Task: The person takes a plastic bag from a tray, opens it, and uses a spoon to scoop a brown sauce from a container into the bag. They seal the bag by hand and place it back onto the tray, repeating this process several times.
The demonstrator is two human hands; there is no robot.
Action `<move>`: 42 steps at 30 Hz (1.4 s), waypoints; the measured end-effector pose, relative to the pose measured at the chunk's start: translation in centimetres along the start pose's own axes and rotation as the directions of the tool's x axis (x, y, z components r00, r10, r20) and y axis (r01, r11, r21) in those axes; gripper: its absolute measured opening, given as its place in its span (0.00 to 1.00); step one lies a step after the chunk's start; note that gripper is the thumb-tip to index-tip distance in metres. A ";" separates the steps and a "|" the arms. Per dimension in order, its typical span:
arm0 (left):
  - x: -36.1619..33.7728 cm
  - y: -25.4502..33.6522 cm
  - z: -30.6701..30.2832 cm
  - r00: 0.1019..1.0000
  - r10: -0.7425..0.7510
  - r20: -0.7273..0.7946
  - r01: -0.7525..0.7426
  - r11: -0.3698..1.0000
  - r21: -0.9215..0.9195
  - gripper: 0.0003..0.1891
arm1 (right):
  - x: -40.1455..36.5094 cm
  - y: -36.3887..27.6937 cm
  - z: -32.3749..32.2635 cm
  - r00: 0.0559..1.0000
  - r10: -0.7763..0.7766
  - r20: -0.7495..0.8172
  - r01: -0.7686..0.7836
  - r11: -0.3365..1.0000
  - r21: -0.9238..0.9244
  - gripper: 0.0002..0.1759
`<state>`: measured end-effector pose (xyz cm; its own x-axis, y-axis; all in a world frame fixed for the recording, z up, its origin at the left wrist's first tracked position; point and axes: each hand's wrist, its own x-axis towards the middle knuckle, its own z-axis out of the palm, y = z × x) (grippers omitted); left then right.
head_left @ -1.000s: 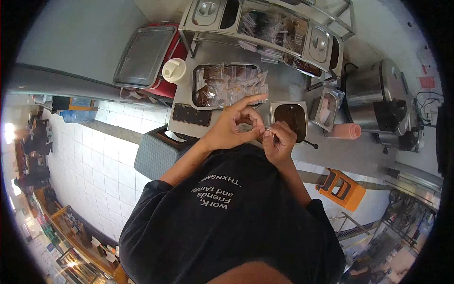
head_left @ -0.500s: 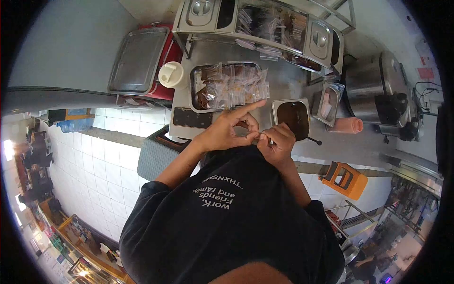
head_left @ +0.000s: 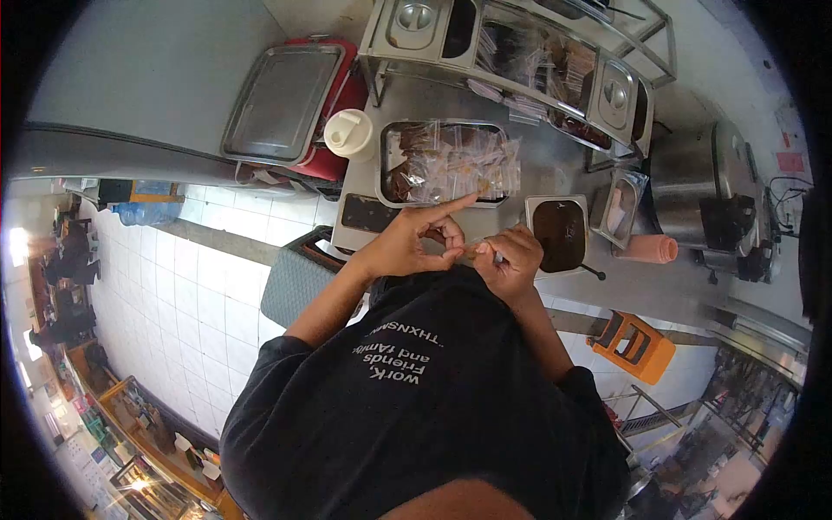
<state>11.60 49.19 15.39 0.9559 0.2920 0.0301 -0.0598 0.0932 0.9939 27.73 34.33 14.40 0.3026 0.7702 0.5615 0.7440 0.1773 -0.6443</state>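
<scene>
Close in front of the black shirt, my left hand [head_left: 407, 243] has its thumb and a finger pinched together, with the index finger stretched toward the tray. My right hand [head_left: 510, 258] is pinched as well, its fingertips nearly meeting those of the left. Whatever lies between the fingertips is too small to name. Just beyond the hands, a metal tray [head_left: 382, 165] holds many small clear plastic bags [head_left: 459, 166]. Right of it, beside my right hand, stands a metal pan of dark brown sauce [head_left: 559, 234] with a handle sticking out.
A white-lidded container [head_left: 349, 134] and a red box with a metal tray [head_left: 282, 104] stand left. Behind is a raised rack with lidded metal pans [head_left: 412, 22]. Right are a pink container [head_left: 650, 249], steel cookers [head_left: 689, 186] and an orange stool [head_left: 637, 347]; a dark scale-like plate [head_left: 368, 213] lies left.
The view has shifted, so the counter and its items appear farther right. Both hands keep nearly the same pinched pose close together.
</scene>
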 end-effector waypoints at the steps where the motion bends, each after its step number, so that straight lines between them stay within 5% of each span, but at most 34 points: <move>1: -0.3 -0.1 -0.4 1.000 0.007 -0.005 -0.007 0.999 0.038 0.43 | 0.0 -0.1 0.5 1.000 0.004 0.000 -0.004 1.000 0.008 0.06; 6: -2.2 -3.2 -3.5 0.999 -0.028 -0.016 0.031 0.971 0.236 0.45 | 1.1 0.2 2.7 0.985 -0.047 0.167 0.045 0.999 0.015 0.08; 9: -3.7 -5.3 -5.0 0.882 0.185 -0.434 -0.164 0.983 0.087 0.38 | 1.8 1.4 4.9 0.935 0.105 0.338 -0.122 0.992 0.029 0.09; 13: -6.7 -4.1 -7.0 0.716 0.093 -0.692 -0.221 0.970 -0.098 0.33 | 1.3 5.4 10.1 0.873 0.249 0.420 -0.316 0.944 0.098 0.13; 16: -8.2 -0.5 -6.1 0.672 0.089 -0.735 -0.180 0.983 -0.045 0.44 | 1.7 8.0 15.5 0.798 0.509 0.324 -0.603 0.667 0.438 0.14; 18: -9.0 1.6 -5.3 0.674 0.093 -0.733 -0.204 0.977 -0.064 0.45 | 2.6 10.3 18.7 0.783 0.587 0.205 -0.574 0.555 0.602 0.19; 20: -9.2 3.9 -3.8 0.664 0.083 -0.743 -0.205 0.976 -0.074 0.49 | 2.6 14.6 20.6 0.758 0.578 0.303 -0.646 0.732 0.219 0.20; 21: -9.1 4.7 -2.9 0.655 0.073 -0.752 -0.194 0.978 -0.074 0.53 | 2.8 15.1 19.9 0.786 0.499 0.363 -0.529 0.848 -0.020 0.23; 22: -9.5 4.5 -2.7 0.689 0.120 -0.715 -0.224 0.973 -0.053 0.53 | 3.6 13.7 18.1 0.690 0.587 0.422 -0.513 0.809 -0.286 0.28; 23: -9.7 4.1 -2.7 0.712 0.173 -0.680 -0.257 0.966 -0.024 0.53 | 2.1 13.9 17.7 0.845 0.458 0.277 -0.337 0.857 -0.390 0.29; 24: -9.1 4.2 -2.0 0.706 0.180 -0.685 -0.227 0.974 0.021 0.53 | 2.5 13.2 15.8 0.881 0.408 0.240 -0.319 0.886 -0.336 0.25; 27: -8.6 3.0 -1.7 0.745 0.148 -0.651 -0.097 0.989 0.113 0.46 | 5.1 9.4 5.4 0.738 0.670 0.085 -0.662 0.742 -0.102 0.21; 28: -8.3 2.8 -1.5 0.763 0.115 -0.636 -0.048 0.992 0.121 0.43 | 4.2 11.7 1.9 0.746 0.663 -0.066 -0.666 0.739 -0.101 0.19; 29: -8.1 2.5 -1.2 0.779 0.080 -0.622 0.003 0.991 0.132 0.40 | 2.6 14.8 -2.0 0.912 0.271 -0.308 -0.369 0.871 -0.324 0.17; 30: -7.8 2.1 -1.1 0.792 0.033 -0.609 0.061 0.989 0.133 0.33 | 3.0 13.6 -7.2 0.738 0.592 -0.325 -0.672 0.600 -0.434 0.15; 31: -7.4 1.5 -0.9 0.813 0.022 -0.582 0.068 0.989 0.131 0.27 | -0.2 18.1 -11.3 0.791 0.484 -0.375 -0.609 0.562 -0.560 0.13; 32: -6.9 0.8 -0.7 0.831 -0.005 -0.556 0.087 0.989 0.123 0.23 | -4.3 23.9 -14.9 0.771 0.508 -0.383 -0.586 0.333 -0.738 0.16; 35: -5.2 -0.7 0.4 0.874 -0.064 -0.481 0.134 0.984 0.113 0.18 | -7.4 27.5 -20.1 0.524 0.833 -0.179 -0.577 0.192 -0.794 0.22; 37: -3.2 -1.9 1.5 0.902 -0.083 -0.423 0.139 0.985 0.103 0.17 | -7.6 27.4 -20.7 0.531 0.837 -0.132 -0.594 0.256 -0.763 0.23; 40: -1.0 -3.8 3.3 0.932 -0.115 -0.342 0.157 0.983 0.098 0.16 | -6.7 26.1 -21.0 0.515 0.811 -0.277 -0.701 0.213 -0.681 0.22; 42: 1.0 -4.8 5.2 0.920 -0.092 -0.381 0.204 0.943 0.263 0.17 | -7.1 27.3 -20.9 0.556 0.815 -0.162 -0.538 0.205 -0.817 0.22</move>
<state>14.31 44.08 11.21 0.7753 0.6229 -0.1048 0.2142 -0.1031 0.9713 58.31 20.89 3.71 0.8711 0.4739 -0.1287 0.4767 -0.8790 -0.0098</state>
